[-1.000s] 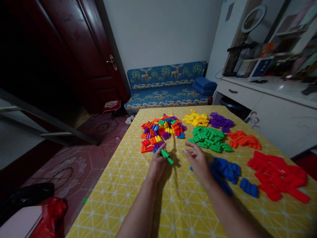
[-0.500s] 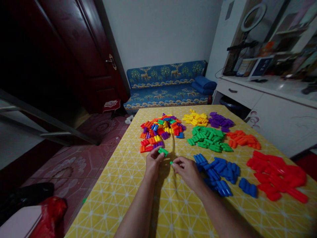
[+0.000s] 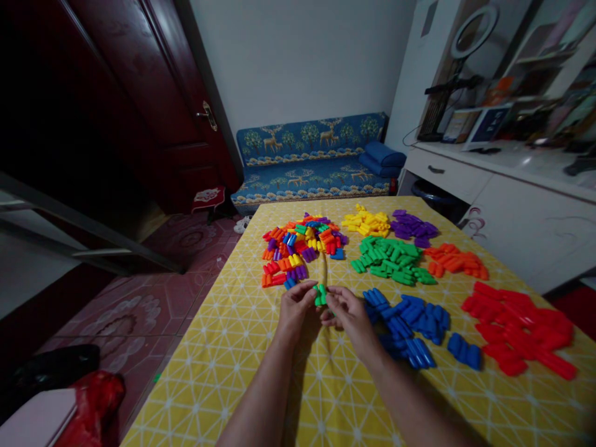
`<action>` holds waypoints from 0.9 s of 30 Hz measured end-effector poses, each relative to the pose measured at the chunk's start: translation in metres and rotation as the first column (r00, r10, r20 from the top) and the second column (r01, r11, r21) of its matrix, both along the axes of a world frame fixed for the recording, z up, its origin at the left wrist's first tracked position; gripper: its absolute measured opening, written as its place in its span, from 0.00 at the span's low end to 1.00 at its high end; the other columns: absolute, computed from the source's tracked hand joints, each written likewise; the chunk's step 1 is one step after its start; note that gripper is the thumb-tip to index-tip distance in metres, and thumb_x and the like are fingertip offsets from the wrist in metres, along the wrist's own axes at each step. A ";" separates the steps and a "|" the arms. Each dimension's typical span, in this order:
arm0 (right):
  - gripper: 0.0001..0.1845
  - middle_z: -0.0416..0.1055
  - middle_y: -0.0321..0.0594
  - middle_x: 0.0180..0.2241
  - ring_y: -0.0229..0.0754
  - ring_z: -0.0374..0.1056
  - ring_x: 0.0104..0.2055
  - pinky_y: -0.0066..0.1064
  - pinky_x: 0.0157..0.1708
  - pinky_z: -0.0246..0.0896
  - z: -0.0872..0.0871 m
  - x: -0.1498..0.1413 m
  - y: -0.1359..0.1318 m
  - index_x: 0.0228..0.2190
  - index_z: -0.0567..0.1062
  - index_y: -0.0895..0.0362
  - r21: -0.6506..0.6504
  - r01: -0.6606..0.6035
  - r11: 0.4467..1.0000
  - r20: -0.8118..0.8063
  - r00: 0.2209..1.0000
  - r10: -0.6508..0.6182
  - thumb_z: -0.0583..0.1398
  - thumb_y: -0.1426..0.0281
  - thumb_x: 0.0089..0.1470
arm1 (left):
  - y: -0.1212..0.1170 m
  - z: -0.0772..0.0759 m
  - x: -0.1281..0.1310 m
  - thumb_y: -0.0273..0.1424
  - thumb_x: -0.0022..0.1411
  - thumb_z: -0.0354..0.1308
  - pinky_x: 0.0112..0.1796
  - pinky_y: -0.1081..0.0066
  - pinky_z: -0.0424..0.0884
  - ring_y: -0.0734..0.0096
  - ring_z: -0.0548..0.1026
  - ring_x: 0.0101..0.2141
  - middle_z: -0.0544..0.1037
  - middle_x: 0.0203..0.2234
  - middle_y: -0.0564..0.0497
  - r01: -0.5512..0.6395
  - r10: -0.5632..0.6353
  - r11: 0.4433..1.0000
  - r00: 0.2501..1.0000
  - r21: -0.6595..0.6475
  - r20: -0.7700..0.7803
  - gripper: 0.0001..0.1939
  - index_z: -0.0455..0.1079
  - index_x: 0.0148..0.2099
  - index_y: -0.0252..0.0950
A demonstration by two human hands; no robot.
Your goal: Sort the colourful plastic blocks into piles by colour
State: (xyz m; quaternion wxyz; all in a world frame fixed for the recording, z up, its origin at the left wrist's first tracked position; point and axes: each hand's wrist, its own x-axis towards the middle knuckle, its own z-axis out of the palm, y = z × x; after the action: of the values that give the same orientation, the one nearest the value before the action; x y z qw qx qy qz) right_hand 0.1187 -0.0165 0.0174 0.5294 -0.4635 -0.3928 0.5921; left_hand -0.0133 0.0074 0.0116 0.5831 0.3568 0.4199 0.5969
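Between my two hands, above the table, is a small cluster of green plastic bullet-shaped building blocks (image 3: pixel 320 295). My left hand (image 3: pixel 295 306) pinches it from the left with thumb and fingers. From the other side my right hand (image 3: pixel 345 308) grips it, its fingertips closed against the green pieces. Just beyond the hands lies a mixed-colour heap of the same blocks (image 3: pixel 298 245). A blue block (image 3: pixel 289 284) shows beside my left fingers. Close to my right hand is a pile of blue blocks (image 3: pixel 405 323).
Sorted piles lie to the right: green (image 3: pixel 391 259), yellow (image 3: pixel 366 221), purple (image 3: pixel 413 228), orange (image 3: pixel 456 261) and red (image 3: pixel 519 328). A yellow patterned cloth (image 3: pixel 223 360) covers the table. Behind stand a blue sofa (image 3: pixel 302 174) and, at right, a white cabinet (image 3: pixel 526 211).
My hands have come together. The green pieces that each held apart now meet between the fingers of both hands. A blue block beside my left hand has come into sight.
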 end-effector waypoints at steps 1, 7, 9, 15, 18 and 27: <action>0.34 0.74 0.37 0.31 0.36 0.71 0.25 0.29 0.25 0.72 -0.001 -0.001 0.000 0.42 0.70 0.57 -0.001 -0.007 1.000 0.004 1.000 0.007 0.69 0.48 0.39 | 0.000 0.000 0.000 0.40 0.40 0.76 0.27 0.71 0.71 0.70 0.76 0.24 0.81 0.25 0.46 0.002 -0.002 1.000 1.000 0.004 -0.018 0.23 0.80 0.36 0.31; 0.31 0.71 0.33 0.29 0.34 0.70 0.24 0.28 0.25 0.72 -0.006 -0.001 -0.001 0.38 0.72 0.56 -0.036 -0.016 0.999 0.041 0.999 0.017 0.69 0.49 0.37 | 0.001 -0.008 0.005 0.37 0.44 0.74 0.31 0.70 0.71 0.67 0.77 0.27 0.82 0.26 0.46 0.072 -0.059 0.994 0.986 0.081 -0.155 0.15 0.81 0.33 0.33; 0.31 0.71 0.33 0.29 0.35 0.71 0.24 0.29 0.24 0.72 -0.006 -0.002 -0.001 0.38 0.72 0.56 -0.045 -0.017 0.999 0.052 0.998 0.019 0.69 0.49 0.37 | 0.000 -0.009 0.005 0.35 0.46 0.72 0.31 0.70 0.70 0.68 0.76 0.26 0.81 0.25 0.47 0.055 -0.028 0.993 0.971 0.105 -0.237 0.14 0.81 0.35 0.33; 0.28 0.73 0.37 0.33 0.42 0.74 0.30 0.34 0.29 0.73 -0.001 0.017 0.008 0.39 0.71 0.55 0.070 0.067 0.995 0.106 0.992 -0.074 0.67 0.50 0.42 | 0.001 -0.008 -0.003 0.28 0.56 0.62 0.37 0.66 0.70 0.63 0.75 0.34 0.80 0.31 0.47 -0.050 0.283 0.913 0.790 0.404 -0.543 0.06 0.80 0.36 0.40; 0.24 0.74 0.41 0.36 0.46 0.74 0.36 0.40 0.37 0.73 0.002 0.054 0.027 0.42 0.72 0.55 0.234 0.244 0.941 0.275 0.912 -0.305 0.63 0.52 0.48 | 0.006 -0.011 -0.011 0.26 0.57 0.60 0.45 0.61 0.68 0.58 0.73 0.41 0.78 0.36 0.45 -0.091 0.460 0.836 0.655 0.541 -0.600 0.09 0.80 0.39 0.41; 0.17 0.75 0.50 0.42 0.52 0.69 0.46 0.44 0.49 0.63 0.014 0.174 0.110 0.41 0.75 0.57 0.621 0.222 0.752 0.687 0.308 -0.658 0.53 0.68 0.52 | 0.014 -0.028 -0.019 0.21 0.51 0.59 0.52 0.49 0.63 0.47 0.68 0.49 0.74 0.46 0.41 -0.151 0.506 0.858 0.405 0.490 -0.761 0.22 0.76 0.48 0.41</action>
State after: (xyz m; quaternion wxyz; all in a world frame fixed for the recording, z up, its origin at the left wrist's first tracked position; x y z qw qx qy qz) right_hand 0.2928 0.0935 0.0312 0.4754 -0.6665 -0.5742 -0.0093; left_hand -0.0321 0.0209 -0.0168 0.0828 0.6132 0.6070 0.4987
